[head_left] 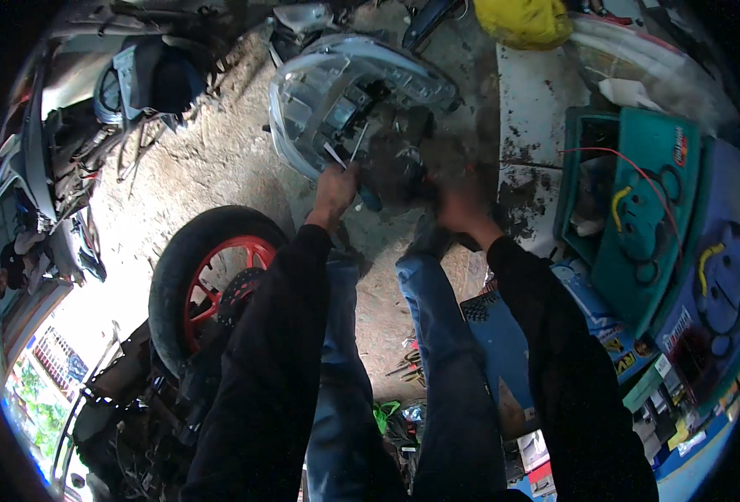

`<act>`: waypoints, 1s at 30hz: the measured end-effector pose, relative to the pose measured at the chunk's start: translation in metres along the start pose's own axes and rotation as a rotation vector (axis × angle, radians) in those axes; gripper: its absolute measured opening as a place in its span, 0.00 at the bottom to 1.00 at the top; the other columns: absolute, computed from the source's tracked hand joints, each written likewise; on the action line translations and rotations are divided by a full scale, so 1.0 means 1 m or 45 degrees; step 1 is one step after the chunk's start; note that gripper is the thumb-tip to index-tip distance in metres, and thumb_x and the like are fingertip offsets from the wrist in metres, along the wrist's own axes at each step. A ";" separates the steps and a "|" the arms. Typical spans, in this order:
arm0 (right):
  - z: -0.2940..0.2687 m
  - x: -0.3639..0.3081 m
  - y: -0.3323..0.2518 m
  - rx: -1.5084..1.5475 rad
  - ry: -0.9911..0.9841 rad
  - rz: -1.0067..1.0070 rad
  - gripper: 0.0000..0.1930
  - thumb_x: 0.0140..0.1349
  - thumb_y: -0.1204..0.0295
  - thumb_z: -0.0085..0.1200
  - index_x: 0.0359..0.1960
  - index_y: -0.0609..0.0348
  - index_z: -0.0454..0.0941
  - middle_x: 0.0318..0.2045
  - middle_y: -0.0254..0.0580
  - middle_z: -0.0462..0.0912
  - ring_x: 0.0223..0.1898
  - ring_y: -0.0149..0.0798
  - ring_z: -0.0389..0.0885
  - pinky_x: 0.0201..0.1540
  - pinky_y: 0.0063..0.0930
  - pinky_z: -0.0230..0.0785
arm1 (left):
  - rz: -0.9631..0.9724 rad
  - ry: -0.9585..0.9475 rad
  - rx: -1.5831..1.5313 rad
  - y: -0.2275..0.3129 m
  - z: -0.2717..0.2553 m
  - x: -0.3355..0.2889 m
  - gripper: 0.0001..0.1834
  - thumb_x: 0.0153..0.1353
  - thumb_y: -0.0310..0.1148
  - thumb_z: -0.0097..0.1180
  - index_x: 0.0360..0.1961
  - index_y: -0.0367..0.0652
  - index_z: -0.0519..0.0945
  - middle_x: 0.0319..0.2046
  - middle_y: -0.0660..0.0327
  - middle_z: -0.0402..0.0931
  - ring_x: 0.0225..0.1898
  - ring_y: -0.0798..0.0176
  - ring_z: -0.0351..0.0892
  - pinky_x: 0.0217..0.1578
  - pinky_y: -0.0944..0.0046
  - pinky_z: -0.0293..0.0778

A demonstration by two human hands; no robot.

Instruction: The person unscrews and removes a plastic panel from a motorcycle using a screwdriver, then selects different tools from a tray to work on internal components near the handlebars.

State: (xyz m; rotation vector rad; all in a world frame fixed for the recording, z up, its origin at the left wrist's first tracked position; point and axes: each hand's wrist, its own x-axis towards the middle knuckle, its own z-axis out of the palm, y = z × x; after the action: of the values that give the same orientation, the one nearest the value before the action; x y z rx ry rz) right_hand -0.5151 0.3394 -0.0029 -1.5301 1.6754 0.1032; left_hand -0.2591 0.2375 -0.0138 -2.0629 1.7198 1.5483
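Note:
My left hand point(334, 197) is closed around a thin metal rod point(358, 143). A short whitish strip point(334, 154) also sticks up from its fingers. A dark teal piece, perhaps a handle point(371, 199), shows beside that hand; what it belongs to is unclear. Motion smears my right hand point(462, 206), so its fingers and anything in them cannot be made out. Between both hands is a dark, blurred part point(403, 171). Just beyond them, a large clear headlight housing point(303, 109) lies on the floor, dark parts at its middle.
A motorcycle wheel point(165, 280) with red spokes stands at left. At right are a teal case point(654, 197), a purple case point(717, 284) and a blue box point(508, 351). Motorcycle body panels point(156, 79) lie far left, a yellow bag point(522, 21) at the back.

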 end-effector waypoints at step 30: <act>-0.342 -0.475 -0.244 1.799 1.073 -0.025 0.20 0.57 0.59 0.58 0.45 0.59 0.74 0.35 0.37 0.79 0.35 0.34 0.75 0.35 0.30 0.67 | 1.234 -0.082 1.042 0.420 -0.193 -0.529 0.36 0.30 0.62 0.65 0.25 0.35 0.83 0.27 0.47 0.81 0.31 0.48 0.82 0.35 0.55 0.76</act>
State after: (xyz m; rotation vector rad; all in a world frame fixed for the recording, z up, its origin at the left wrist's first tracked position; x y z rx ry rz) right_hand -0.5308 0.4551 0.6202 -0.4301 1.5887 -1.5687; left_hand -0.3938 0.3441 0.6674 -0.7914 2.8360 0.6630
